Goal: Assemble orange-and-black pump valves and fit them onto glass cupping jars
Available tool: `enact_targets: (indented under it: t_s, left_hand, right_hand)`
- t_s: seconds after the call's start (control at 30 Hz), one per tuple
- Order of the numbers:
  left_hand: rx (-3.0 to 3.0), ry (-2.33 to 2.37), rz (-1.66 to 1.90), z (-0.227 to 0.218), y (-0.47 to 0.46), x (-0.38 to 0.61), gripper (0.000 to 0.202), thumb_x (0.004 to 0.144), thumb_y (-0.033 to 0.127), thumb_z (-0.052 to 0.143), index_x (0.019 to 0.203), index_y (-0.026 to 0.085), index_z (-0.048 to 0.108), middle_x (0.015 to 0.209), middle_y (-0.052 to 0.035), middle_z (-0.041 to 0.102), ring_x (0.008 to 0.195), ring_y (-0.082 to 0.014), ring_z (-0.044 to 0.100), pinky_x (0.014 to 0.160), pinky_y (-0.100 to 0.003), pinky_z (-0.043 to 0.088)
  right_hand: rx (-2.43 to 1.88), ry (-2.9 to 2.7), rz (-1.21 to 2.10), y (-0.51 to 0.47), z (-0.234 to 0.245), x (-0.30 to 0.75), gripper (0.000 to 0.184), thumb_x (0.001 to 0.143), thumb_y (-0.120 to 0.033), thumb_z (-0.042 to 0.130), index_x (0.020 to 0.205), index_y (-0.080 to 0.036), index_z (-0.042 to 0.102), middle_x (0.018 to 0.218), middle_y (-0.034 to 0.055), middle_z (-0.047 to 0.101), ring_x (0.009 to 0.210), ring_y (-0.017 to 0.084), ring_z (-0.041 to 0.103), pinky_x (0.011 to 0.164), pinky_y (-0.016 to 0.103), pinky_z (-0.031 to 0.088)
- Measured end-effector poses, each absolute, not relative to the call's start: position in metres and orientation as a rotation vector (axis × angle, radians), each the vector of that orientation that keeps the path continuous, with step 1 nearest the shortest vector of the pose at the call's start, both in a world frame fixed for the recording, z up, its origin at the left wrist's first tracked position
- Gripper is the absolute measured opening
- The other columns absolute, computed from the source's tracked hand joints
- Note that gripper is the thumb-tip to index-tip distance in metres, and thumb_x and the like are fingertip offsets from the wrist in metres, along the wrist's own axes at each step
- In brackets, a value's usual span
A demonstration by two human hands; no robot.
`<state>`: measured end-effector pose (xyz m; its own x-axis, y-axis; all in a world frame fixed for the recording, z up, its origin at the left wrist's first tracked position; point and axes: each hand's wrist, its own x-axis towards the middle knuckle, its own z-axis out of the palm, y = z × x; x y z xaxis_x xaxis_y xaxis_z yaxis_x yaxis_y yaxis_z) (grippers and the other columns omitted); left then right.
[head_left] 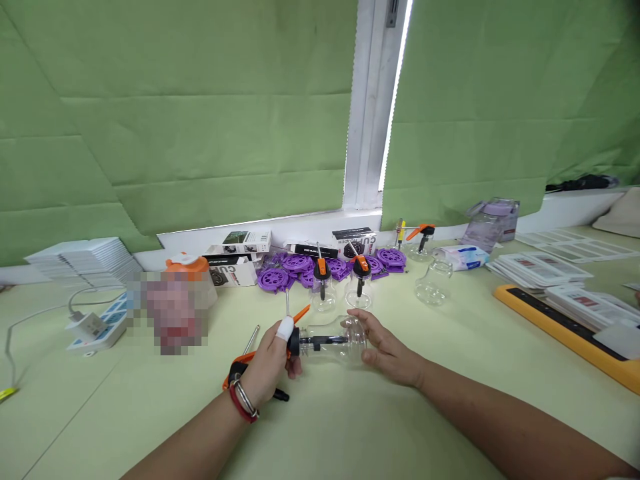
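Note:
My left hand [275, 353], with a white covering on the thumb, is closed around the black collar of a spray head [294, 341]. An orange lever and thin metal nozzle stick up beyond the fingers. The spray head sits at the mouth of a clear bottle [330, 333] held on its side, its dark tube inside. Whether it is screwed tight, I cannot tell. My right hand [395, 350] grips the bottle's base between thumb and fingers. A second spray head [239, 368], orange and black, lies on the table, partly hidden by my left wrist.
Two spray bottles [323, 287] stand upright before purple reels [295, 267] and small boxes. To the right are an open clear bottle [433, 283], a tissue pack [463, 257], paper stacks and a yellow-black bar [565, 333]. A power strip [100, 327] lies left.

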<state>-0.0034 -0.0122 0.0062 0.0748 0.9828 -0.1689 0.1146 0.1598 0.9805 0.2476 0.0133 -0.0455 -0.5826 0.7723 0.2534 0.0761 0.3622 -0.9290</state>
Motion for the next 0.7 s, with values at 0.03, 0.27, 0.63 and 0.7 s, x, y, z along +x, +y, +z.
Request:
enact_targets:
  t_s: [0.03,0.27,0.63,0.7]
  left_hand:
    - [1.207,1.333,0.954,0.006,-0.013,-0.003,0.047,0.083,0.062,0.034,0.072,0.019,0.047,0.044,0.0056,0.045,0.037,-0.0111,0.047,0.042,-0.024,0.036]
    - [1.228,1.446,0.941,0.002,-0.013,-0.002,0.051,0.078,0.071,0.036,0.073,0.021,0.044,0.045,0.0083,0.039,0.031,-0.0079,0.035,0.033,-0.021,0.025]
    - [1.173,1.477,0.944,-0.004,-0.016,0.003,0.051,0.079,0.07,0.033,0.074,0.021,0.045,0.046,0.0075,0.038,0.032,-0.008,0.032,0.032,-0.021,0.023]
    - [1.131,1.436,0.92,-0.005,-0.015,0.003,0.052,0.077,0.072,0.036,0.078,0.021,0.046,0.046,0.0084,0.037,0.033,-0.0075,0.031,0.031,-0.02,0.023]
  right_hand:
    - [-0.743,-1.931,1.217,0.012,-0.044,0.248,0.073,0.082,-0.053,0.056,0.141,-0.027,0.021,0.135,0.013,0.039,0.126,0.026,0.038,0.105,0.045,0.028]
    - [-0.784,-2.002,1.026,0.004,-0.035,0.245,0.076,0.08,-0.053,0.059,0.142,-0.027,0.023,0.134,0.0119,0.038,0.114,0.027,0.044,0.1,0.042,0.036]
    - [-0.878,-1.782,1.407,0.013,-0.043,0.24,0.069,0.085,-0.064,0.038,0.144,-0.029,0.026,0.131,0.0113,0.045,0.088,0.019,0.057,0.074,0.034,0.047]
    - [-0.909,-1.705,1.485,0.015,-0.044,0.239,0.067,0.087,-0.063,0.036,0.143,-0.028,0.028,0.126,0.0113,0.049,0.077,0.016,0.059,0.063,0.031,0.046]
